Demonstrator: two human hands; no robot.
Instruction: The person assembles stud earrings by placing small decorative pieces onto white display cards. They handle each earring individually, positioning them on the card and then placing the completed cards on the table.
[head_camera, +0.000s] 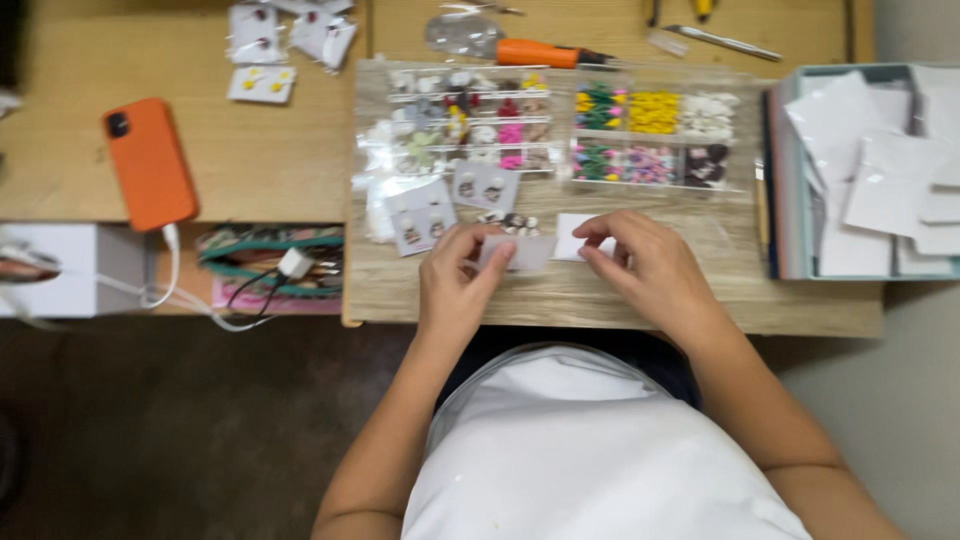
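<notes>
My left hand (458, 283) pinches a small pale card (527, 252) at its left end, low over the wooden table (560, 296). My right hand (640, 262) has its fingers curled at the card's right end, over a white card (570, 238) lying on the table. Whether the right fingers grip anything I cannot tell. Just beyond the hands lie two grey cards with earrings (421, 215) and a few loose small pieces (508, 221).
Clear compartment boxes of colourful small pieces (655, 135) sit at the back. A box of white cards (870, 170) stands right. An orange phone (150, 163) on a white cable lies left. An orange-handled tool (545, 52) and pliers lie behind.
</notes>
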